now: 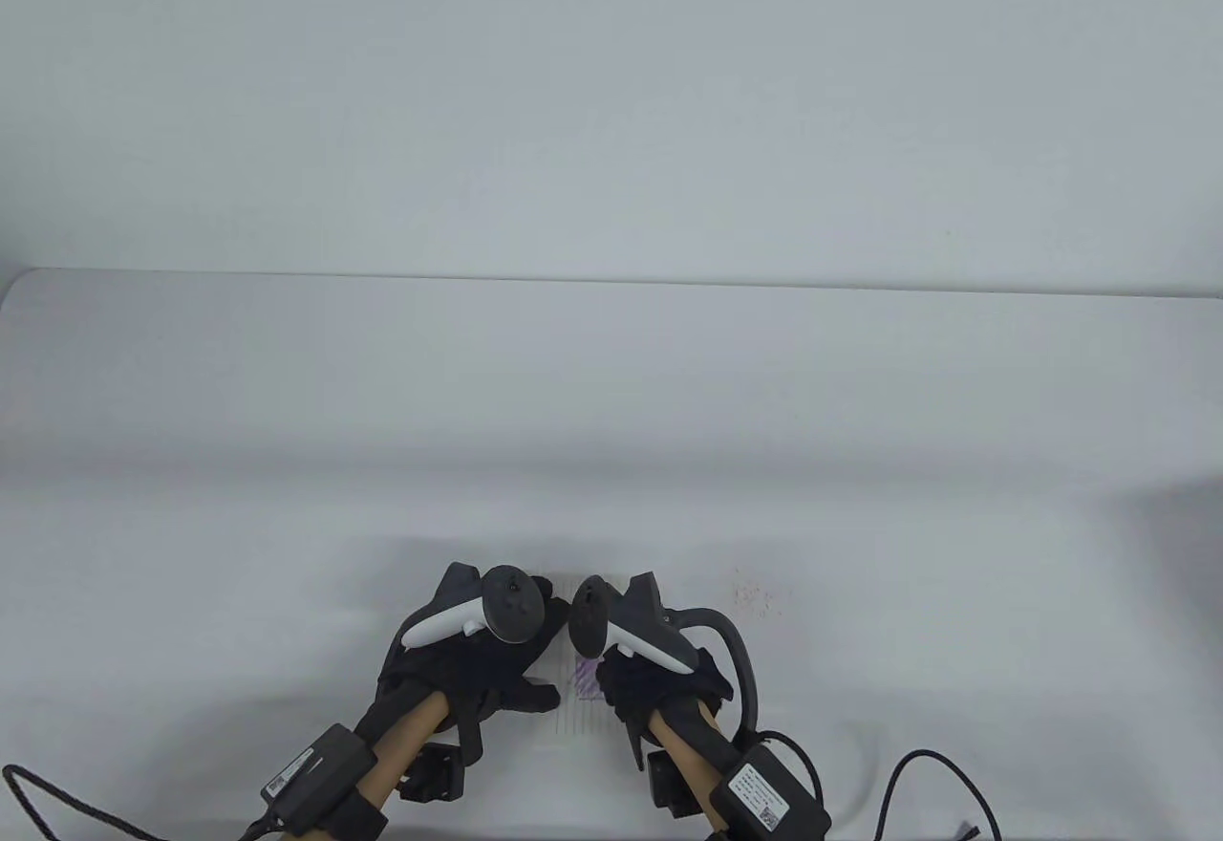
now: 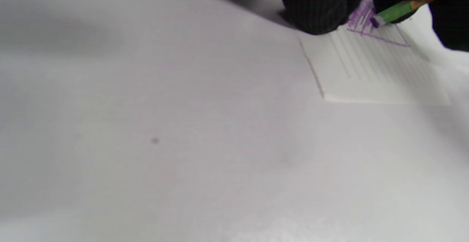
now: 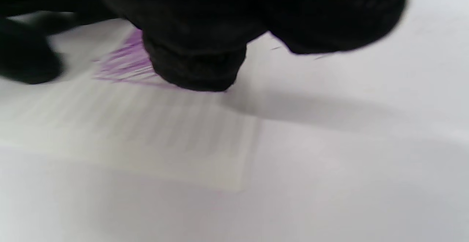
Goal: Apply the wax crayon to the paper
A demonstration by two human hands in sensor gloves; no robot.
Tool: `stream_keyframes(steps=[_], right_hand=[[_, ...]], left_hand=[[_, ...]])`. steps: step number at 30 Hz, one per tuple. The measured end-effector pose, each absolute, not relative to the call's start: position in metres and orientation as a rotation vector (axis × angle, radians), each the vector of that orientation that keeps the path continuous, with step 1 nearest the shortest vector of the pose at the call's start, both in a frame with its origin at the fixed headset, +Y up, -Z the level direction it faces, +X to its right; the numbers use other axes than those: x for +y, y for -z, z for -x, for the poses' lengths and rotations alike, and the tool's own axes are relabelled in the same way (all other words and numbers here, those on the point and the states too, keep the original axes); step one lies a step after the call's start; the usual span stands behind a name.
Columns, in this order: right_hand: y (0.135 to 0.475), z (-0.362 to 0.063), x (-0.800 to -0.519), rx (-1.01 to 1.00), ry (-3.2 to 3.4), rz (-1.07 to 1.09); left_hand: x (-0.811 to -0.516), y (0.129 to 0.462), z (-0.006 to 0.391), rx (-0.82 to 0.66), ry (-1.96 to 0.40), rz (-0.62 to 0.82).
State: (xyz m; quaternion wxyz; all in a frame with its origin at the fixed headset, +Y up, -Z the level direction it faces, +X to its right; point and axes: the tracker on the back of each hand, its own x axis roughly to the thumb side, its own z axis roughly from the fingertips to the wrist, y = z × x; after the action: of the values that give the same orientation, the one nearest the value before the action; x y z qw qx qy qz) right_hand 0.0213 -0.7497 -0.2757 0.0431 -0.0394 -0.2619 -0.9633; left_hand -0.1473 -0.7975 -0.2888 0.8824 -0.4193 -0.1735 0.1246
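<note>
With the right hand pinching the crayon, keep even pressure while the left hand pins the paper flat beside the grip.

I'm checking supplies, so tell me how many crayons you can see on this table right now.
1. A single crayon with a green wrapper and purple tip, held by the right hand with its tip on the lined paper. The hands could be hiding others.

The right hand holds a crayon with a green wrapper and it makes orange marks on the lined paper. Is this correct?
Not quite: the marks are purple, as the left wrist view shows. The rest stands: the right hand holds the green-wrapped crayon on the lined paper.
</note>
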Motion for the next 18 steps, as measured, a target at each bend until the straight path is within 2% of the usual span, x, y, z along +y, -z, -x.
stream_keyframes(steps=[2, 3, 4, 6, 7, 8, 9, 12, 15, 17, 18], right_hand=[[0.277, -0.023, -0.748, -0.688, 2.923, 0.038], [0.275, -0.021, -0.748, -0.588, 2.896, 0.065], [0.274, -0.019, -0.748, -0.580, 2.884, 0.117], [0.270, -0.011, -0.751, -0.838, 2.979, 0.337], [0.269, -0.008, -0.755, -0.952, 3.024, 0.381], [0.268, -0.008, -0.753, -0.949, 3.029, 0.288], [0.271, -0.011, -0.753, -0.881, 3.005, 0.281], [0.277, -0.022, -0.750, -0.696, 2.942, 0.061], [0.272, -0.015, -0.748, -0.599, 2.911, 0.185], [0.268, -0.004, -0.752, -0.855, 3.009, 0.433], [0.266, 0.001, -0.755, -0.985, 3.044, 0.431]], left_hand=[[-0.798, 0.289, 0.147, -0.361, -0.259, 0.874], [-0.798, 0.289, 0.147, -0.361, -0.260, 0.876], [-0.798, 0.289, 0.147, -0.361, -0.261, 0.876], [-0.798, 0.289, 0.147, -0.361, -0.259, 0.876], [-0.798, 0.289, 0.147, -0.361, -0.260, 0.876], [-0.798, 0.289, 0.147, -0.361, -0.260, 0.876], [-0.798, 0.289, 0.147, -0.360, -0.261, 0.875], [-0.798, 0.289, 0.147, -0.360, -0.259, 0.875], [-0.798, 0.289, 0.147, -0.360, -0.262, 0.879], [-0.798, 0.289, 0.147, -0.361, -0.261, 0.880], [-0.798, 0.289, 0.147, -0.361, -0.262, 0.879]])
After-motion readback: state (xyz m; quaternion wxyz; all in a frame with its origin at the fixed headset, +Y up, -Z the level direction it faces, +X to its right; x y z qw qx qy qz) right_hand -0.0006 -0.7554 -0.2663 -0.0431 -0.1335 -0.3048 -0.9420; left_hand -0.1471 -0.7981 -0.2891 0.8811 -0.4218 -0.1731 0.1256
